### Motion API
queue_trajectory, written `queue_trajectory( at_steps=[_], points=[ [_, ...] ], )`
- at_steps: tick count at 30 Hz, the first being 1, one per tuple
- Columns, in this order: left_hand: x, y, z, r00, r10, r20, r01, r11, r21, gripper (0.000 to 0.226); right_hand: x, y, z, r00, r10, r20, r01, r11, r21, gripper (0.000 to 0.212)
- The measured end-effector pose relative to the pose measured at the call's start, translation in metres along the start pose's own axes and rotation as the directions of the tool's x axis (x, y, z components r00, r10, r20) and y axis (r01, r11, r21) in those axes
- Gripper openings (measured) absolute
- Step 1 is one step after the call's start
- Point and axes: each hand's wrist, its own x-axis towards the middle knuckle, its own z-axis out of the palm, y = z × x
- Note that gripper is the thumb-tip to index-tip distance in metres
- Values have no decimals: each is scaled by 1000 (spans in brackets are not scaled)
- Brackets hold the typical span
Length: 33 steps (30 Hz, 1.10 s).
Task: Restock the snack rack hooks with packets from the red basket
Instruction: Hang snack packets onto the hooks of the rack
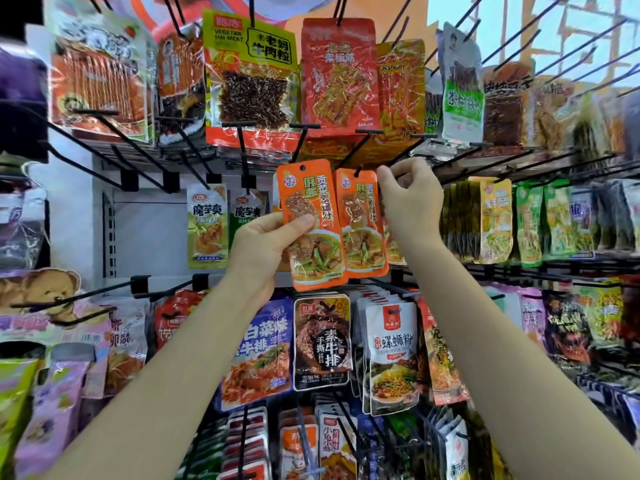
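Carrier: a snack rack (145, 157) of black wire hooks set in tiers.
Top tier: a yellow-green packet (249, 74) and a red-orange packet (337, 74) hang side by side.
Middle tier: two pale green packets (207, 225) hang at left; an orange packet (362, 223) hangs from a hook (360, 147) near centre.
Lower tier: a blue packet (258, 351), a dark packet (322, 344) and a white packet (393, 355) hang in a row.
Bare hooks (86, 299): several stick out empty at left.

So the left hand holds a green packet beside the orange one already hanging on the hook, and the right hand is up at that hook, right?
Not quite: the head view shows the packet in the left hand is orange, matching the hanging packet. The right hand is at the hook, as stated.
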Motion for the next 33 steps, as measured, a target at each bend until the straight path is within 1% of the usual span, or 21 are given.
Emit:
queue_trajectory(
  at_steps=[2,4,5,6,7,8,9,10,11,12,13,15,18,21,23,24,26,28,29,30,33],
  points=[
    [0,2,4,999,22,31,-24,998,53,2,-7,-9,-5,993,-15,116,6,997,81,32],
    [1,6,12,996,52,78,-59,994,90,4,-16,-15,-4,950,14,313,-59,990,132,49],
    [2,8,17,992,82,100,-92,991,101,6,-19,-17,-3,931,12,366,-66,989,135,53],
    [3,10,22,985,131,113,-146,980,138,9,-19,-16,-2,926,12,378,-72,987,145,52],
    [5,11,25,970,211,118,-234,940,247,17,-19,-14,-2,931,30,363,-95,982,163,49],
    [8,11,26,934,330,137,-357,838,413,28,-16,-11,-2,938,68,340,-136,974,182,44],
    [12,10,26,868,456,196,-478,660,579,43,-12,-8,-3,942,110,318,-177,965,191,40],
    [15,10,25,782,547,300,-575,447,685,57,-8,-6,-4,940,146,309,-212,958,193,40],
    [18,11,23,709,572,413,-634,260,728,68,-5,-4,-3,935,171,312,-234,956,178,42],
    [22,11,22,669,545,505,-661,128,739,74,-1,-2,-2,931,183,316,-243,956,163,45],
    [25,12,21,657,498,566,-669,39,742,78,1,0,0,928,191,320,-246,959,140,47],
    [30,13,21,701,369,610,-639,-53,767,80,3,1,3,918,206,339,-255,961,105,44],
    [35,11,17,762,229,606,-598,-109,794,79,4,5,6,912,209,352,-248,966,68,48],
    [36,8,16,770,194,608,-590,-146,794,78,7,16,8,909,232,347,-260,965,33,52],
    [39,4,15,778,173,604,-578,-179,796,77,10,20,10,921,207,330,-225,974,16,45],
    [41,3,14,784,161,600,-572,-191,798,76,12,22,11,943,153,297,-153,988,-23,39],
    [43,2,11,800,134,585,-554,-209,806,76,11,24,11,975,-49,217,85,984,-157,33],
    [45,1,8,814,107,570,-538,-229,811,76,5,27,9,942,-256,218,313,904,-291,40],
    [46,0,8,818,99,566,-534,-235,812,75,1,28,8,918,-301,257,378,861,-340,44],
    [47,-1,8,823,92,561,-529,-235,815,75,-2,33,7,903,-298,310,402,839,-367,48],
    [53,-5,4,860,51,507,-488,-204,849,72,-13,43,7,877,-178,446,365,851,-377,57]
  ],
)
